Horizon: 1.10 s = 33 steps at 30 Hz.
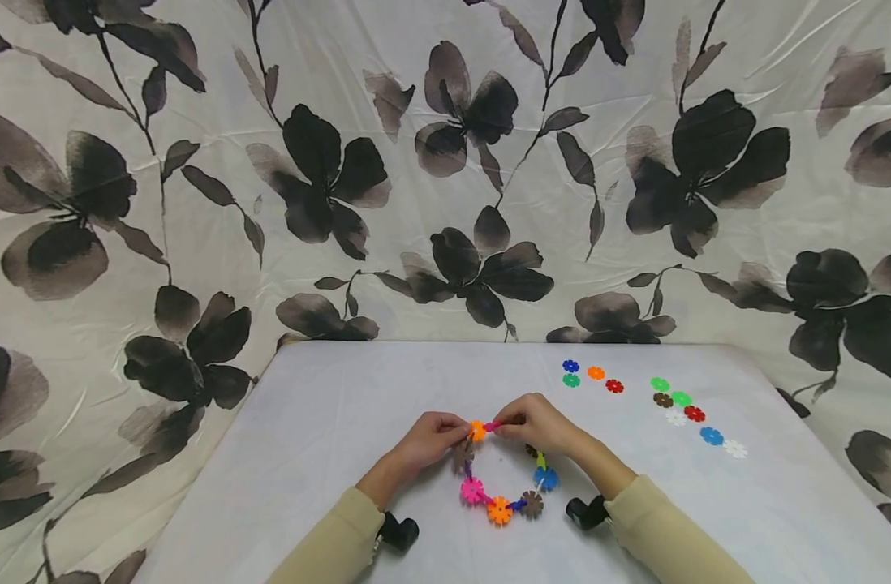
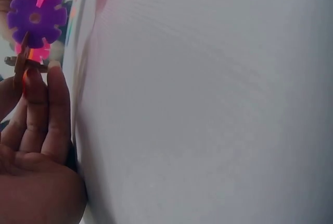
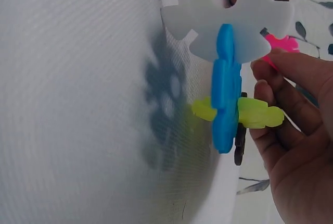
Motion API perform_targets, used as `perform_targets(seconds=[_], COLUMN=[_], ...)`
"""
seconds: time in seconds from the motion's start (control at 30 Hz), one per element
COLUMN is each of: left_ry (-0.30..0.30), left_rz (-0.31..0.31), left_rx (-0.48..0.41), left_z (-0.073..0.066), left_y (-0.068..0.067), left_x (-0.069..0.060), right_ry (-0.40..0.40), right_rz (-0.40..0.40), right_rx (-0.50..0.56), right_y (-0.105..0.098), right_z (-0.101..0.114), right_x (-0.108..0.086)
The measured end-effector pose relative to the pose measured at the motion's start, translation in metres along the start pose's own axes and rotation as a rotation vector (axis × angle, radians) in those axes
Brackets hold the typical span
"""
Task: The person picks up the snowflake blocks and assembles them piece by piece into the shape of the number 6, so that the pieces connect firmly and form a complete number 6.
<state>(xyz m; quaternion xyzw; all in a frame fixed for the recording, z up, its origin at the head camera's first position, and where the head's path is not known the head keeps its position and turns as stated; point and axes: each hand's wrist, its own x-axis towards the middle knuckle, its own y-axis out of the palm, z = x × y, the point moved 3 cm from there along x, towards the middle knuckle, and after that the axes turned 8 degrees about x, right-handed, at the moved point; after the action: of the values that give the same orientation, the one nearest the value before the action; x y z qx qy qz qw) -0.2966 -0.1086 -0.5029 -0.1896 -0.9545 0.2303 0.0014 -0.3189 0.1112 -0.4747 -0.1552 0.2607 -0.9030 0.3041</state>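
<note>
Slotted plastic discs, linked edge to edge, form a ring low over the white table. At its far side my left hand [image 1: 438, 438] pinches an orange disc [image 1: 477, 430], close to a grey-brown disc [image 1: 463, 457]. My right hand [image 1: 544, 422] pinches a pink disc [image 1: 492, 426] against the orange one; whether their slots are joined I cannot tell. Around the ring follow a purple disc [image 2: 39, 18], another pink disc [image 1: 471, 491], a second orange disc [image 1: 499, 511], a blue disc [image 3: 223, 94], a white disc [image 3: 197, 21] and a yellow-green disc [image 3: 260, 113].
Loose discs lie flat at the far right of the white table [image 1: 307, 454], among them a dark blue disc [image 1: 570, 367], a red disc [image 1: 614, 386] and a light blue disc [image 1: 712, 436]. A floral cloth [image 1: 460, 203] hangs behind. Black wrist cameras sit by both sleeves.
</note>
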Motion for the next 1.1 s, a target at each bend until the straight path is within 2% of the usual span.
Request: perform_targets(seconds=[0.23, 0.5, 0.67, 0.9, 1.1], left_ry=[-0.035, -0.045, -0.051, -0.037, -0.024], left_rz=[-0.029, -0.019, -0.016, -0.015, -0.007], left_rx=[-0.033, -0.122, -0.131, -0.138, -0.122], left_z=[-0.005, -0.004, -0.001, 0.003, 0.001], left_y=[0.002, 0.003, 0.003, 0.002, 0.001], left_x=[0.003, 0.006, 0.008, 0.009, 0.009], right_ry=[0.016, -0.007, -0.012, -0.071, -0.079], right_rz=[0.003, 0.052, 0.087, 0.136, 0.160], right_rx=[0.038, 0.015, 0.004, -0.012, -0.010], right_y=[-0.001, -0.005, -0.006, -0.007, -0.008], right_z=[-0.001, 0.003, 0.006, 0.008, 0.007], right_x=[0.004, 0.008, 0.010, 0.016, 0.019])
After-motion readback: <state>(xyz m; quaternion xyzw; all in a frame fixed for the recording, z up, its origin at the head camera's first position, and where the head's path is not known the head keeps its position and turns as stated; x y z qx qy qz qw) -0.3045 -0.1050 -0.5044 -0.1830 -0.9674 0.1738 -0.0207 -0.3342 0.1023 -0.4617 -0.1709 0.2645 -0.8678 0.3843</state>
